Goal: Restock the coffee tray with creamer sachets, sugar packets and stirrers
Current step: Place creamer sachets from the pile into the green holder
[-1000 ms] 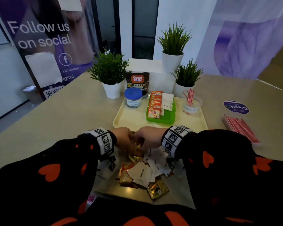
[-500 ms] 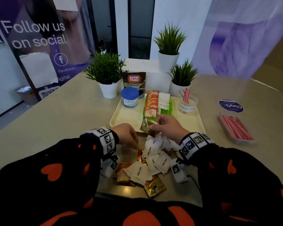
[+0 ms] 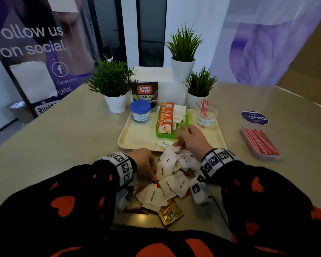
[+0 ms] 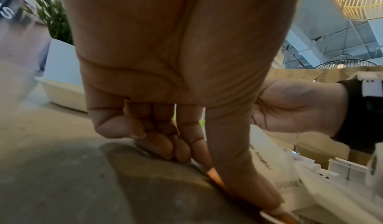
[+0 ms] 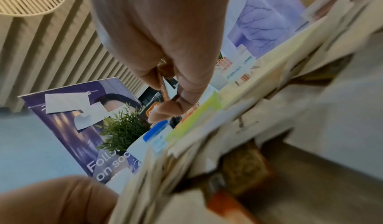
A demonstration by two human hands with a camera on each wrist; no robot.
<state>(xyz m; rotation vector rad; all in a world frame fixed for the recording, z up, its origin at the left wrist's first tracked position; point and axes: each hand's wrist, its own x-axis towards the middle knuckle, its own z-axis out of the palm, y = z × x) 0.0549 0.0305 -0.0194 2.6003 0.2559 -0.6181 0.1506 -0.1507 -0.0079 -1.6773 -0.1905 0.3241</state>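
Gold sachet (image 3: 181, 131), pinched in right hand (image 3: 194, 140), has moved over green holder (image 3: 166, 135); left hand (image 3: 146, 164) pinches a packet (image 4: 214, 176)

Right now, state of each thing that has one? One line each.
right hand: pinches a gold sachet, held over the green bin
left hand: fingertips down in the sachet pile, pinching an orange-edged sachet
green bin: creamer sachets standing in a row, white packets beside them
coffee jar: blue lid on
stirrer cup: few stirrers, upright
stirrer box: open, stirrers lying flat
tray: one white packet loose on it
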